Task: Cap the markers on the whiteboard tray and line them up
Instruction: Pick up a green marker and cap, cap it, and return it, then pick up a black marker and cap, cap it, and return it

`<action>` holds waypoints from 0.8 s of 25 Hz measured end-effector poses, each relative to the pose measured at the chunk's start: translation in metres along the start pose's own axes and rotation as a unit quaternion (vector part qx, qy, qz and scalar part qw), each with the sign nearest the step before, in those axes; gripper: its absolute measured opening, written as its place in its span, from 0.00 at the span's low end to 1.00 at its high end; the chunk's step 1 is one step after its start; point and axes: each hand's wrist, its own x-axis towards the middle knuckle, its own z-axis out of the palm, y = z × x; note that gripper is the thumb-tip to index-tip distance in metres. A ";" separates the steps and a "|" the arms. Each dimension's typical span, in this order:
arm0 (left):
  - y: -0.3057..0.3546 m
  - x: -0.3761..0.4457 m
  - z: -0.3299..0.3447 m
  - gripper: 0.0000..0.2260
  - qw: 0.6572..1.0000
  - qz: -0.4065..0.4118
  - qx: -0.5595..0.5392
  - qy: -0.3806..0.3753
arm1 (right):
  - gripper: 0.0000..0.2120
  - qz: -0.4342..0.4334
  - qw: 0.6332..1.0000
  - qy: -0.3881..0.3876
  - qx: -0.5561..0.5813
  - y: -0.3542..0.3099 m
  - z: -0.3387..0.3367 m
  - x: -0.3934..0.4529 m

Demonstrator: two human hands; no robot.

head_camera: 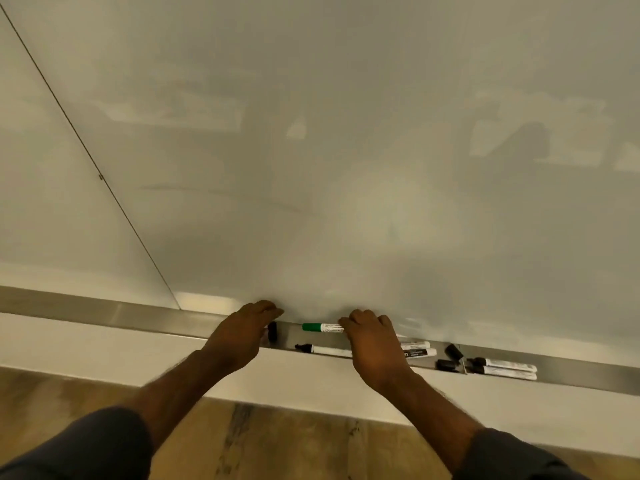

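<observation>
The metal tray (138, 317) is being reached into by both hands. A black cap (272, 331) is being loosely pinched at the fingertips of the left hand (242, 336). Just to its right, a green-capped marker (322, 327) is being gripped at its white barrel by the right hand (372, 344). Below, a black-tipped marker (322, 349) is lying in the tray. Farther right, two loose caps (450, 358) and two more markers (502, 367) are lying together.

Marker labels (509, 364) too small, blurred
</observation>
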 end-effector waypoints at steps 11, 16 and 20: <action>-0.029 0.002 0.029 0.12 0.997 0.044 0.015 -0.058 | 0.12 0.038 0.999 -0.016 0.015 -0.019 0.058 0.016; -0.031 0.001 0.027 0.10 0.997 0.017 0.004 -0.079 | 0.08 0.059 0.998 0.015 0.005 -0.030 0.074 -0.008; -0.030 0.001 0.020 0.08 0.997 -0.001 -0.045 -0.055 | 0.18 0.058 0.998 -0.038 -0.009 -0.022 0.075 -0.007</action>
